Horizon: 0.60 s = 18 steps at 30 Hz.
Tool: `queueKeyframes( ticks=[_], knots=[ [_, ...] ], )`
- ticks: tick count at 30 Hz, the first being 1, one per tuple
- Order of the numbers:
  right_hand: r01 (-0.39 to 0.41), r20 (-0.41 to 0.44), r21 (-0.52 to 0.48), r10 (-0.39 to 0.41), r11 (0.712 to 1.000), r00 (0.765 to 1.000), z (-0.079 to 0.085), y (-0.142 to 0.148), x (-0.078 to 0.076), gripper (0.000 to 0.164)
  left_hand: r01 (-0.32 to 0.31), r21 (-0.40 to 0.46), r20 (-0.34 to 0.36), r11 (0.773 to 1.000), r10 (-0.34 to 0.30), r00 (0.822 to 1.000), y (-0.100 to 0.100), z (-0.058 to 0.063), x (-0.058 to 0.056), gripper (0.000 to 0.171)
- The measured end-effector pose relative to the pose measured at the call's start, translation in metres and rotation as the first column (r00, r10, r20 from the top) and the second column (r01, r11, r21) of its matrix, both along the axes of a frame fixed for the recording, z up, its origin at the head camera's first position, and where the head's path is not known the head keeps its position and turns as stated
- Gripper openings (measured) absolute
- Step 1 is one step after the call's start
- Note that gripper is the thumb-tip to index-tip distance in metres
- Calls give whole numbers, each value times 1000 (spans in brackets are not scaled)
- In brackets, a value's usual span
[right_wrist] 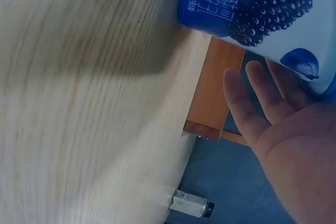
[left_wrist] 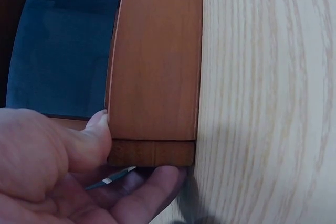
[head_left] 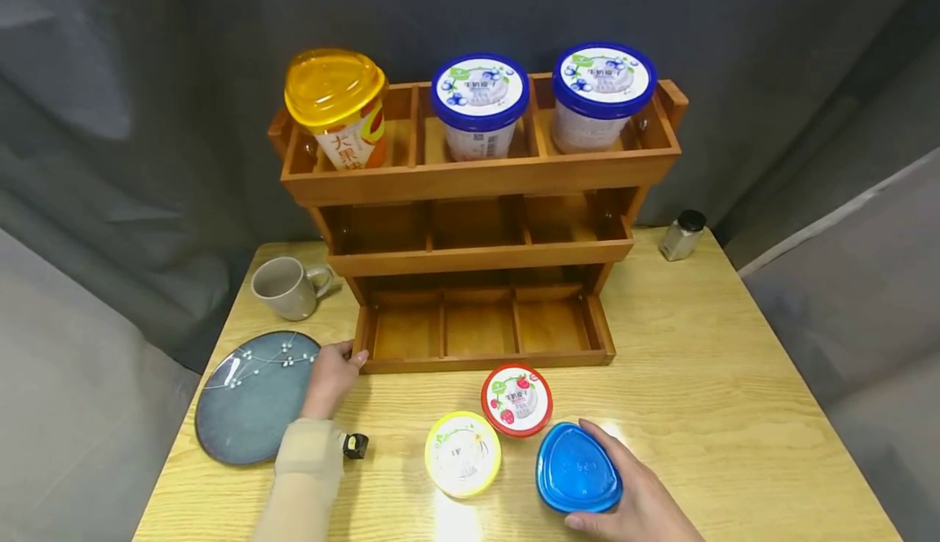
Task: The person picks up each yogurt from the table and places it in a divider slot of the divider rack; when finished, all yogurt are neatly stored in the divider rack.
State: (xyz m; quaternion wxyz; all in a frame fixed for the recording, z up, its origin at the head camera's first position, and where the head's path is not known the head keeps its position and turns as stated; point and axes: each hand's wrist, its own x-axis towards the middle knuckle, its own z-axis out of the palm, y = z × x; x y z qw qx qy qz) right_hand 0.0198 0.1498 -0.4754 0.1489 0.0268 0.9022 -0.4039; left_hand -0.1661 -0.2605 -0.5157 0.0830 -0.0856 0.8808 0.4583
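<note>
At the lower left corner of a three-tier wooden rack (head_left: 485, 365), my left hand (head_left: 334, 379) pinches the end of the bottom tier. In the left wrist view the thumb lies on the inner side of the board and the fingers are at its outer end. My right hand (head_left: 637, 495) holds a blue-lidded cup (head_left: 578, 468) from its right side, thumb and fingers around it. The right wrist view shows a dark berry printed on this cup (right_wrist: 262, 14). Left of it on the table are a red-rimmed tub (head_left: 517, 400) and a yellow-rimmed tub (head_left: 463, 455).
On the rack's top tier stand a yellow-lidded cup (head_left: 334, 105) and two blue-lidded tubs (head_left: 481, 101). A blue-grey plate (head_left: 250, 411) and a mug (head_left: 286, 289) are at the left. A small black-capped jar (head_left: 683, 236) stands at the back right.
</note>
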Motion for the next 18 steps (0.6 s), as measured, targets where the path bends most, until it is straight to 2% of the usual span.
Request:
queueKeyframes(
  ticks=[8, 11, 15, 16, 18],
  knots=[
    [11, -56, -8, -11, 1000, 998, -1, 1, 5, 108, 4, -1, -17, 1000, -4, 1000, -1, 0, 3, 46],
    [38, -40, 22, -37, 999, 999, 1, 4, 7, 108, -3, -2, -24, 1000, 3, 1000, -1, -1, 2, 45],
    [114, 37, 82, -118, 990, 992, 12, 14, 9, 113, -10, 7, -17, 1000, 11, 1000, 0, -1, 1, 44],
    [130, 36, 93, -133, 987, 990, 17, 17, 10, 114, -8, 8, -14, 1000, 8, 1000, 0, -1, 1, 44],
    [159, -32, 90, -156, 983, 987, 28, 25, 11, 114, -4, 7, -9, 1000, 4, 1000, 1, 0, 1, 45]
  ],
)
